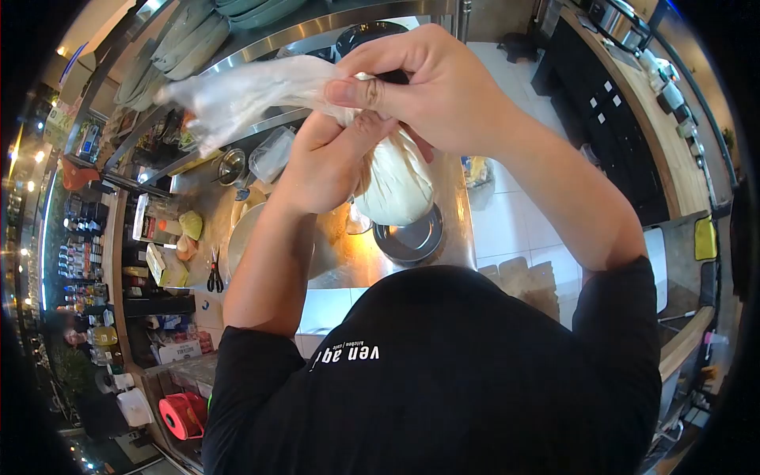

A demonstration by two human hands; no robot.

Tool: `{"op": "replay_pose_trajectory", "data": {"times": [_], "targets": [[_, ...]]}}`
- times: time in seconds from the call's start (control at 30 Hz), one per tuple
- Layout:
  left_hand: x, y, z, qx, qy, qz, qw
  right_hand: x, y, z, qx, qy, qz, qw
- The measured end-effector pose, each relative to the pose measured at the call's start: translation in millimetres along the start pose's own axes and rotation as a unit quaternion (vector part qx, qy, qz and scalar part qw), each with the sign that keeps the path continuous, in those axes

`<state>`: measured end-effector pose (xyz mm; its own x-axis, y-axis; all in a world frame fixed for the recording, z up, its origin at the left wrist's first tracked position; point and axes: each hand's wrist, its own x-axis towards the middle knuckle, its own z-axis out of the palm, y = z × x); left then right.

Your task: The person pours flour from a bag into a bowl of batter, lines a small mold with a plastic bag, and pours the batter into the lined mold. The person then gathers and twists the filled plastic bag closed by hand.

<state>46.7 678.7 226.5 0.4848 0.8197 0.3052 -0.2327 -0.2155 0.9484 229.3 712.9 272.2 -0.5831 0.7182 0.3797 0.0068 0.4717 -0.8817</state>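
Head view: a clear bag with white filling [396,186] hangs over the dark bowl [412,241], near the bench [340,265]'s near-right corner. Left hand [328,162] and right hand [443,91] pinch its neck, apparently gathering it; the next move calls for steady tension.

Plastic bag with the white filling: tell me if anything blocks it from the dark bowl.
Nothing visible stands between the plastic bag and the dark bowl, though the bag hides part of the bowl.
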Motion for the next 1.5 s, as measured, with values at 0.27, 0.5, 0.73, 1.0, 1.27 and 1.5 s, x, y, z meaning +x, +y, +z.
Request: {"op": "replay_pose_trajectory", "data": {"times": [0.27, 0.5, 0.73, 1.0, 1.27, 1.5], "targets": [[-5.7, 0.1, 1.6, -0.072, -0.007, -0.044, 0.996, 3.2, 18.7, -4.2, 0.158, -0.021, 0.107, 0.981], [-12.0, -12.0, -3.4, -0.054, -0.013, -0.074, 0.996, -9.7, 11.2, -2.3, 0.036, -0.14, 0.058, 0.988], [-10.8, -2.1, -4.3, -0.171, -0.053, -0.01, 0.984, -7.8, 0.9, -5.4, 0.066, -0.176, 0.062, 0.98], [-6.6, -4.4, 3.1, -0.04, -0.012, -0.01, 0.999, -6.7, 11.2, 6.0, 0.232, -0.009, 0.11, 0.966], [-8.4, -11.5, -0.8, 0.014, 0.022, 0.025, 0.999, 0.4, 31.3, -26.1, 0.312, -0.008, -0.049, 0.949], [-25.3, -6.0, 0.1, 0.117, 0.068, 0.019, 0.991, -42.1, 5.1, -7.1, -0.232, 0.062, -0.05, 0.969]]}}
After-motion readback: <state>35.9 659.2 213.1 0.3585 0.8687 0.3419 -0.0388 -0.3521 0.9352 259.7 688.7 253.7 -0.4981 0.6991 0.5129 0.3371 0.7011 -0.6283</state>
